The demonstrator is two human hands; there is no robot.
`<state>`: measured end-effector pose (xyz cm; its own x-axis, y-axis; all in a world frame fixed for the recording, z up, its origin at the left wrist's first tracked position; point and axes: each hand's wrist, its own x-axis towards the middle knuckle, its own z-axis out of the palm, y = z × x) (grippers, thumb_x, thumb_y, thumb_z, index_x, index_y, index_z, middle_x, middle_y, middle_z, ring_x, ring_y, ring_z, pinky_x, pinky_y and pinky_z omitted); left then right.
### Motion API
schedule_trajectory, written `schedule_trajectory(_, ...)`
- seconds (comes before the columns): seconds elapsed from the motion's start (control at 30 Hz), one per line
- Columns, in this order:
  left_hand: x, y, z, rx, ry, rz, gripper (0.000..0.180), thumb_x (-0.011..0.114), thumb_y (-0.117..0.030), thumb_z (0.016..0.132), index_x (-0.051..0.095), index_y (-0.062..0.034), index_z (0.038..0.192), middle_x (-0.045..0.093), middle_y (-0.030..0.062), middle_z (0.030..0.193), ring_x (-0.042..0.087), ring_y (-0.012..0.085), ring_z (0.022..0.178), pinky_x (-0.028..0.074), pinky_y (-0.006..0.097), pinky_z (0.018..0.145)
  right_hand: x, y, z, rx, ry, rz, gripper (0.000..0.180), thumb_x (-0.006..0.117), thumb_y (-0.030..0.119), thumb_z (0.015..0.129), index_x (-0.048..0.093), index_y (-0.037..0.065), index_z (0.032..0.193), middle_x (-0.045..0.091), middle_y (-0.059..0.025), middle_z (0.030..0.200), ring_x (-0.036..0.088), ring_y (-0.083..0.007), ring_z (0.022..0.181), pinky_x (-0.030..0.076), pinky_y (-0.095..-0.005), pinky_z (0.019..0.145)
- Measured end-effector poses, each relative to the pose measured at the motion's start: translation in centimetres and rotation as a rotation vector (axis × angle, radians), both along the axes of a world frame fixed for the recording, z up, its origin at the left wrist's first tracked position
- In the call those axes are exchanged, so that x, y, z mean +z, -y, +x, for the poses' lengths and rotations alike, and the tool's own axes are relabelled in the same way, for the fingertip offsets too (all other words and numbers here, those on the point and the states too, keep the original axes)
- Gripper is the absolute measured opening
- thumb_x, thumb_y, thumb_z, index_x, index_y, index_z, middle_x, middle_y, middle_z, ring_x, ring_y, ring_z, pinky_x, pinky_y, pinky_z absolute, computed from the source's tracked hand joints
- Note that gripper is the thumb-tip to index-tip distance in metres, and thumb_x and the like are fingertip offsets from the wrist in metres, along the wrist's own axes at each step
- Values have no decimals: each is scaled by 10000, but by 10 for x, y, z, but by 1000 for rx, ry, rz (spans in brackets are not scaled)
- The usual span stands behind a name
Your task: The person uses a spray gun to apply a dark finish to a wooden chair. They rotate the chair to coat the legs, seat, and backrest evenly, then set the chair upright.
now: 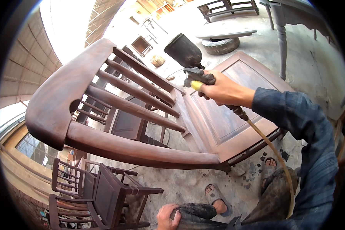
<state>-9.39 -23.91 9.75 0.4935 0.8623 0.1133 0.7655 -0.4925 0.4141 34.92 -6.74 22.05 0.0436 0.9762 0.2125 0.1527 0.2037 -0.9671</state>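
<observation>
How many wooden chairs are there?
4 that I can tell: the big chair under the spray gun, two dark chairs at lower left, one far off at top. More may be hidden.

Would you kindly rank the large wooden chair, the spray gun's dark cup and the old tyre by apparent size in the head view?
1. Large wooden chair, though nearness to the camera exaggerates it.
2. Spray gun's dark cup and old tyre look alike; the tyre lies farther off, so unranked.

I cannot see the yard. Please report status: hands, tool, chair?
Right hand grips spray gun, over chair seat. Left hand rests on knee. Nothing between.
</observation>
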Motion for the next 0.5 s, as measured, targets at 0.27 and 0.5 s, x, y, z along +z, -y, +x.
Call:
schedule_trajectory(0.27, 3, -2, 1, -22, 13, -6, 217, 672, -73, 822, 696, -5, 1026, 705, 185, 1049, 662, 380, 991, 526, 425, 895, -9, 85, 28, 109, 59, -44, 179, 539, 98, 906, 606, 11, 1048, 574, -10, 707, 480, -82, 492, 405, -256, 438)
schedule_trajectory(0.5, -6, -4, -7, -29, 11, 12, 221, 692, -85, 808, 693, -21, 1019, 706, 154, 1042, 658, 365, 982, 517, 431, 881, 3, 153, 44, 115, 74, -175, 198, 603, 116, 915, 654, -9, 1060, 616, -39, 740, 562, -108, 592, 472, -265, 539)
